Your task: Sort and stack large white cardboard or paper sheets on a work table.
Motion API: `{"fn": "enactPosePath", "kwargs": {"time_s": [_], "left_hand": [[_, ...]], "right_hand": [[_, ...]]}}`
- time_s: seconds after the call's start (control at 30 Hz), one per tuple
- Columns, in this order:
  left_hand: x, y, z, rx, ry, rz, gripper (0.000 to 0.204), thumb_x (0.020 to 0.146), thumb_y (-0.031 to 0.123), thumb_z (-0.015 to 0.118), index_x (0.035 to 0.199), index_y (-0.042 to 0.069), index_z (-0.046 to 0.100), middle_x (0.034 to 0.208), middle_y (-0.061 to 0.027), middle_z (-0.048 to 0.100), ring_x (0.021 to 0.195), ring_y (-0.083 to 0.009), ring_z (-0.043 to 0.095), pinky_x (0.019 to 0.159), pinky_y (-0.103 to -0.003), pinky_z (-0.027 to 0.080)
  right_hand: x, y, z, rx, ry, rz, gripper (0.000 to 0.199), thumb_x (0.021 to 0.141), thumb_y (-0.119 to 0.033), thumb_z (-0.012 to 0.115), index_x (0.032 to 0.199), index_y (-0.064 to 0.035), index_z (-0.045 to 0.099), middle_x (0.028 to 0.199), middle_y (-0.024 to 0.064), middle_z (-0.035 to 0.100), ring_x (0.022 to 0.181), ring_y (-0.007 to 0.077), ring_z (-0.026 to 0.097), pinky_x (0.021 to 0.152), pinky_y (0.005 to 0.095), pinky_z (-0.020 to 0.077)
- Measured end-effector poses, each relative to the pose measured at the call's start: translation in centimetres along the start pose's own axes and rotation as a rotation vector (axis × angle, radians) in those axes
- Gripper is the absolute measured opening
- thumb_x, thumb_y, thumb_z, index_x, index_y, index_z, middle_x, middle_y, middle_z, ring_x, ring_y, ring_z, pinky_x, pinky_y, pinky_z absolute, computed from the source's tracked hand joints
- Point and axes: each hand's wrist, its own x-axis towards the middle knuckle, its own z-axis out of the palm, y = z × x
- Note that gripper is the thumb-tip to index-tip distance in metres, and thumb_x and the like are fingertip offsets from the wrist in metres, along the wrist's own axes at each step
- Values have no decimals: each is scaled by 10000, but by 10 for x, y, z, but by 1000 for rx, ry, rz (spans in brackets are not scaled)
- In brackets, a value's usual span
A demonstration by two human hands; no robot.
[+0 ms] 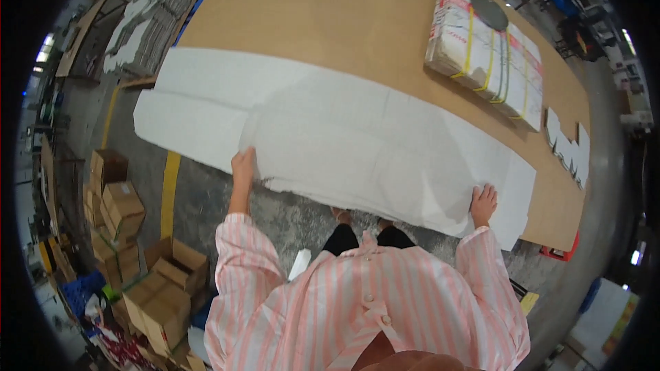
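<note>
A long white cardboard sheet with crease lines lies across the near side of a brown table, its near edge sticking out over the floor. My left hand grips that near edge left of the middle, at a notch, the thumb on top and the other fingers mostly hidden. Toward the sheet's right end, my right hand rests on the white surface with its fingers stretched out. The near edge looks ragged between my hands.
A strapped white bundle with a dark round disc on it sits at the table's far right. Cut cardboard pieces lie beyond the right end. Brown boxes crowd the left floor; stacked sheets stand at the far left.
</note>
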Motion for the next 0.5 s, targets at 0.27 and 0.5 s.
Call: {"fn": "enactPosePath", "kwargs": {"time_s": [0.27, 0.5], "left_hand": [[56, -11, 26, -388, -207, -166, 277, 763, 159, 619, 944, -45, 575, 925, -104, 602, 894, -189, 537, 785, -332, 423], [64, -18, 21, -721, -278, -454, 432, 807, 210, 579, 1149, -41, 491, 1080, -144, 570, 1011, -266, 527, 895, -381, 401]], "right_hand": [[-21, 24, -4, 70, -178, 118, 592, 873, -448, 401, 1305, -48, 335, 1373, 158, 293, 1287, 317, 216, 1012, 475, 213], [-14, 14, -12, 87, -246, 182, 603, 875, -468, 379, 1325, -73, 308, 1405, 134, 240, 1309, 310, 168, 1014, 519, 186]]}}
